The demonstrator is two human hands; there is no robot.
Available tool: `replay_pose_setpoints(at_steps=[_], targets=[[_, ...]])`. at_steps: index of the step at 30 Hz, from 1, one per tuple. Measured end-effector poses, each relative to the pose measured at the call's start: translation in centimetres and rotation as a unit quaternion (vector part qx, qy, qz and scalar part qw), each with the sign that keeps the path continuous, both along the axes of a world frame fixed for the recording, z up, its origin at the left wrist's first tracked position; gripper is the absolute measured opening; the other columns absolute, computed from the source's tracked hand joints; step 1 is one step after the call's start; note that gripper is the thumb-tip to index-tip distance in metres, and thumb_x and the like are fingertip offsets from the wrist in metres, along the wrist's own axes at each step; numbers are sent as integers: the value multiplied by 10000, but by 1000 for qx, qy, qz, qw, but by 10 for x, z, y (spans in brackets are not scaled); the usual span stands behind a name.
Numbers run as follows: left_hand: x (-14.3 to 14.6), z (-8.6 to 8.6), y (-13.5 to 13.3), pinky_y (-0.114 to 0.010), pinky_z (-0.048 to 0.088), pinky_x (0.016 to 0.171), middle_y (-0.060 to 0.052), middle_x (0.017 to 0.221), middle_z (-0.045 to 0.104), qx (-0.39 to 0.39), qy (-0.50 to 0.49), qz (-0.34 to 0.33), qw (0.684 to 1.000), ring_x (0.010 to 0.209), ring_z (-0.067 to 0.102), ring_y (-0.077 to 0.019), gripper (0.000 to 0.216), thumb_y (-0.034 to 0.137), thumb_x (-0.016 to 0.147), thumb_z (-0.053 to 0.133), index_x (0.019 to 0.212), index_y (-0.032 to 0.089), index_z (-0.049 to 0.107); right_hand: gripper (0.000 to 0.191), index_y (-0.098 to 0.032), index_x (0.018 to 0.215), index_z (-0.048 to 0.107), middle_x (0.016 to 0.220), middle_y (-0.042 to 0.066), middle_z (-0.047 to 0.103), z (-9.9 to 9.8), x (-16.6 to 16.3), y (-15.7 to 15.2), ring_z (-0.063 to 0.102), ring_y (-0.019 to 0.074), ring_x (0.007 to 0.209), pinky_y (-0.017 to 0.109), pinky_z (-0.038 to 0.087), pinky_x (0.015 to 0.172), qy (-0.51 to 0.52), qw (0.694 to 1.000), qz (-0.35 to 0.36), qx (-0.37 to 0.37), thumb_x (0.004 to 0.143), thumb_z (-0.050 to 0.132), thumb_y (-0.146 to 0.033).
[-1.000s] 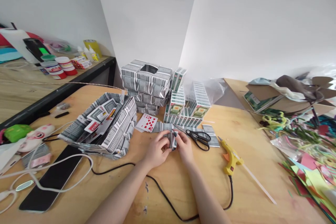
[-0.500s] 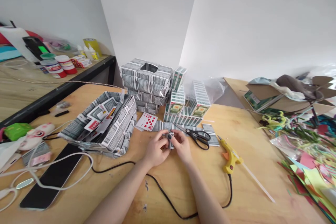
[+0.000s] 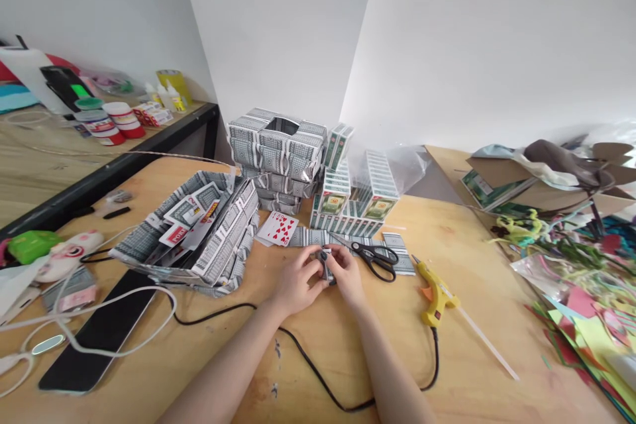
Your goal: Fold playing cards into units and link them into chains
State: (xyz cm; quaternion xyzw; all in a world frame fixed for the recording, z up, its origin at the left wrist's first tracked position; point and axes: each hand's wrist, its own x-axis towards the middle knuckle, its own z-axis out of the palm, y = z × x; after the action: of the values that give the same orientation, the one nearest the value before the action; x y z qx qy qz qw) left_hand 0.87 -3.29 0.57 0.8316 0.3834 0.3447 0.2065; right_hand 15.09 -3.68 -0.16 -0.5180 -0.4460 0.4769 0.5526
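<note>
**Left hand [image 3: 299, 283] and right hand [image 3: 346, 276] pinch a small patterned piece [image 3: 328, 273] above the table [image 3: 477, 271]**

The wooden table spreads beneath everything. Toward its back stands a stack of boxes covered in grey patterned cards [image 3: 275, 162], the top one with a dark opening. To the left and nearer sits an open container [image 3: 229, 232] with similarly patterned walls and loose cards [image 3: 199, 207] inside. Right of the stack, green-and-white card packs [image 3: 338, 204] are piled in rows. A black-faced slab [image 3: 97, 348] lies at lower left, partly under a white cable [image 3: 126, 344].

The hands meet near the table's middle, fingertips of both gripping the piece between them; fingers hide part of it. Right of them rests a yellow glue gun [image 3: 440, 298]; closer, black-handled scissors [image 3: 381, 257]. Just beyond the hands lie a patterned strip [image 3: 311, 237] and, beside it, face-up heart cards [image 3: 283, 230].
</note>
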Motion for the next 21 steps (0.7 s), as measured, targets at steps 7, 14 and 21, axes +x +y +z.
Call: replay_pose_setpoints(at_steps=[7,14,21], targets=[[2,1,-1,-362,474,829,-70,1244,452,4,40,4,999,932,568,-192,128,175,733,553,859,201,558,299,-184,927,556,772,5,586,3,0,-1,555,143,695,253,445,644,23,999,37,-1,702,640,-362],[0,4,0,-358,464,860,-63,1237,484,8,21,-12,1000,1011,551,-208,50,215,762,546,808,203,562,311,-188,872,561,739,-1,577,8,1,-3,541,136,650,237,437,580,42,996,74,-12,719,599,-456],[2,4,-1,-338,476,817,-62,1238,483,1,14,-11,1000,989,563,-200,98,201,756,558,852,214,570,358,-207,889,523,692,-13,579,9,0,-3,538,131,589,221,412,500,50,994,90,-36,704,593,-505]])
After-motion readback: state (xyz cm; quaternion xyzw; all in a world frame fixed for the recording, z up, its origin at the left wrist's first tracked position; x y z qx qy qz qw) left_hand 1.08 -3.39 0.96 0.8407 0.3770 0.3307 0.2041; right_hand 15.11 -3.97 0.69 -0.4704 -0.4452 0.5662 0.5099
